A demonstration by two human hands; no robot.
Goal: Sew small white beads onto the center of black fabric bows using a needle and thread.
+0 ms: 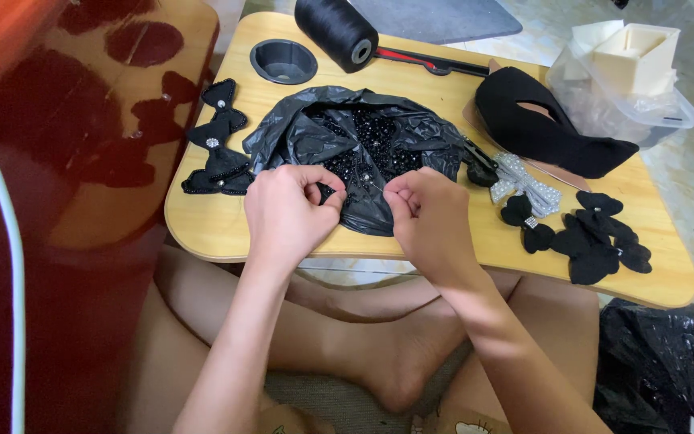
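My left hand [289,210] and my right hand [427,215] hover close together over the near edge of a crumpled black plastic bag [427,133] that holds a heap of small black beads [371,145]. The fingers of both hands are curled and pinched. The left fingertips seem to pinch a small black piece [327,193]. The right fingertips pinch something too thin to make out. The bag lies in the middle of a small wooden lap table [218,221] standing over my crossed legs.
Black beaded bows [217,141] lie left of the bag. More black bows [592,233] and a pearl bow [528,185] lie to the right. A black shoe [552,120], a black thread spool [336,30], a round black cup holder [283,61] and a clear plastic box [632,88] sit behind.
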